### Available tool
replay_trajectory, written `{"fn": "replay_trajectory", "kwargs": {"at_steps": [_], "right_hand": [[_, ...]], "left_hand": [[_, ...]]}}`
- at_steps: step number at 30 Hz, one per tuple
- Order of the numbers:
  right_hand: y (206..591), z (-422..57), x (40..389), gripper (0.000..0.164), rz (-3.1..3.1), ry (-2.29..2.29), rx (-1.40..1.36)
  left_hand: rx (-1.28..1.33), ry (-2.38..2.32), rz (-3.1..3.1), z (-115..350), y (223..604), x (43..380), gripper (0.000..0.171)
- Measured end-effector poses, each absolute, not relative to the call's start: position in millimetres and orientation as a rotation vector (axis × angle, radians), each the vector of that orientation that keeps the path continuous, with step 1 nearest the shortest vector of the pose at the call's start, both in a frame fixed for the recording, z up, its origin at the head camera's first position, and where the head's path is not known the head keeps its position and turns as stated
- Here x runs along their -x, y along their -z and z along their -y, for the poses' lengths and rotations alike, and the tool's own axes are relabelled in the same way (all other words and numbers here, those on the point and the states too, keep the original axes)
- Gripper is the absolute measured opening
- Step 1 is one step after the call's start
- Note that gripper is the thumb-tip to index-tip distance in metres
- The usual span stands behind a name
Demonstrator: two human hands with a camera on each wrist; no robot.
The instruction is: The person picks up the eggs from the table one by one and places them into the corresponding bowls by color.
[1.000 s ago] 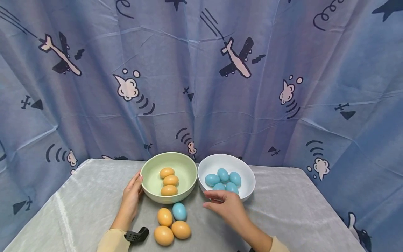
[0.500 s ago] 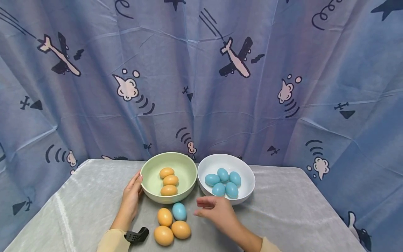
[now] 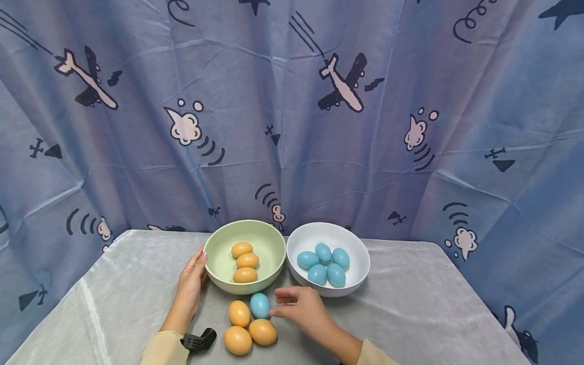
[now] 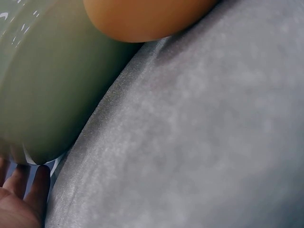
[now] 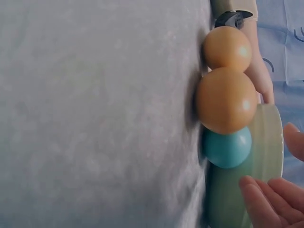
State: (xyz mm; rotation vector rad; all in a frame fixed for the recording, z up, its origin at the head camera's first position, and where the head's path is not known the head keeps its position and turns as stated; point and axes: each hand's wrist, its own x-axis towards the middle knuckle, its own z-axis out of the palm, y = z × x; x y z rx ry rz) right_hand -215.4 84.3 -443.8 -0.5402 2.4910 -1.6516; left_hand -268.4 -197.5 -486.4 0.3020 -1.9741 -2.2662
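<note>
My left hand (image 3: 190, 281) rests against the left side of the light green bowl (image 3: 269, 271), which holds 3 orange eggs (image 3: 248, 261). In the left wrist view its extended fingers (image 4: 37, 192) meet the bowl's outer wall. My right hand (image 3: 301, 308) hovers just right of a blue egg (image 3: 260, 305) on the table, thumb and fingers apart and nothing between them. Its thumb tip overlaps the egg's right edge in the head view. Beside the blue egg lie 3 loose orange eggs (image 3: 263, 332), grouped in front of the green bowl.
A white bowl (image 3: 360, 263) with several blue eggs (image 3: 323, 252) stands right beside the green one. Grey cloth (image 3: 433, 304) covers the table. Behind it hangs a blue patterned curtain (image 3: 292, 126). A black wrist device (image 3: 198, 340) sits on the left wrist.
My right hand has moved left and toward me, from the front of the white bowl to the blue egg. The left hand, bowls and eggs stay in place.
</note>
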Motion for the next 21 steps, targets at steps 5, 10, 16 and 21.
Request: {"fn": "replay_trajectory", "kwargs": {"at_steps": [5, 10, 16, 21], "right_hand": [[445.6, -79.5, 217.6, 0.047, -2.468, 1.599, 0.528], [449.2, -75.7, 220.3, 0.048, -2.483, 1.547, 0.525], [454.0, -70.9, 224.2, 0.047, -2.5, 1.529, 0.486], [454.7, -66.1, 226.5, 0.05, -2.497, 1.52, 0.454]], "left_hand": [[-0.284, 2.278, 1.965, 198.2, 487.9, 269.3, 0.065], [-0.278, 2.282, 1.964, 198.8, 488.6, 269.5, 0.064], [-0.288, 2.28, 1.967, 198.7, 487.4, 269.0, 0.066], [-0.291, 2.274, 1.973, 198.5, 487.0, 268.4, 0.066]]}}
